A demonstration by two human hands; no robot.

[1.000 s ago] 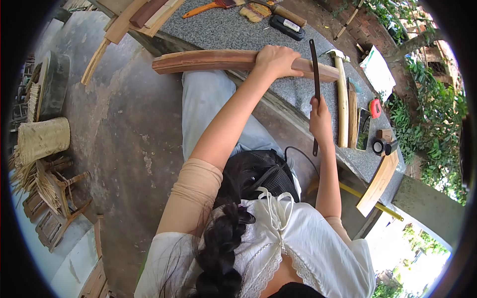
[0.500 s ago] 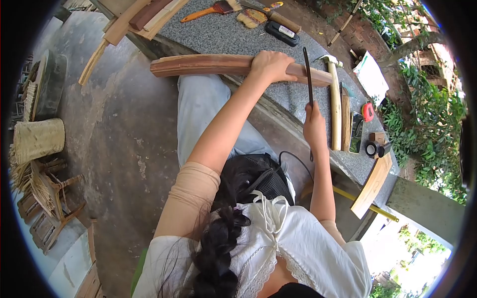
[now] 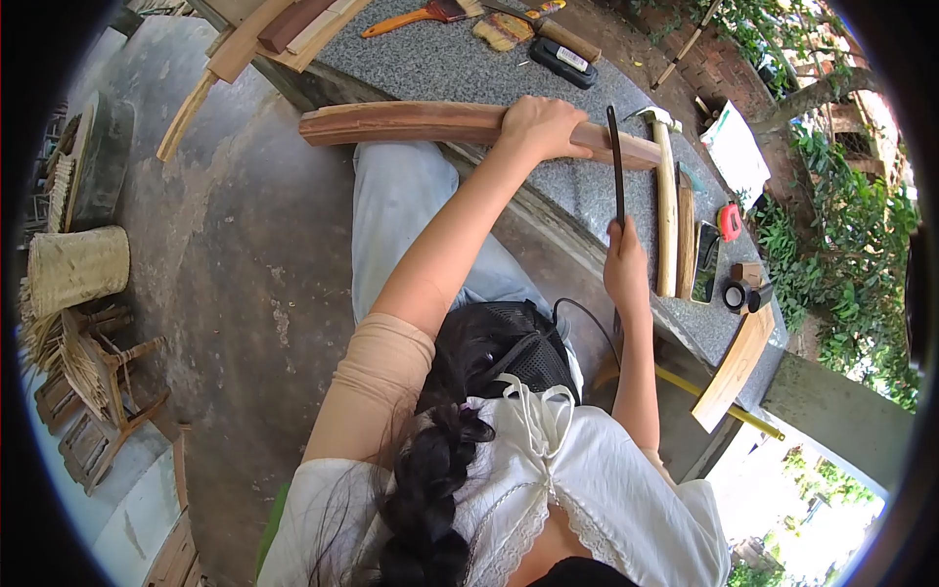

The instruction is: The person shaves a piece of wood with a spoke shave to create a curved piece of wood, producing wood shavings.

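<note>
the long curved wooden plank [image 3: 421,121] lies along the near edge of the granite table [image 3: 440,64], one end overhanging the concrete floor [image 3: 245,254]. the left hand [image 3: 543,127] sits on top of the plank, fingers curled over its far side and pressed together, clamping it down. the right hand [image 3: 626,266] is just off the table's edge, fingers wrapped tight round a dark, thin file [image 3: 616,166] that stands almost upright, its tip reaching the plank beside the left hand. past the file, on the table, lie a hammer [image 3: 665,196], a phone [image 3: 704,262], a red tape measure [image 3: 730,221] and a roll of tape [image 3: 736,293]. a paintbrush [image 3: 411,16] lies at the table's far side.
</note>
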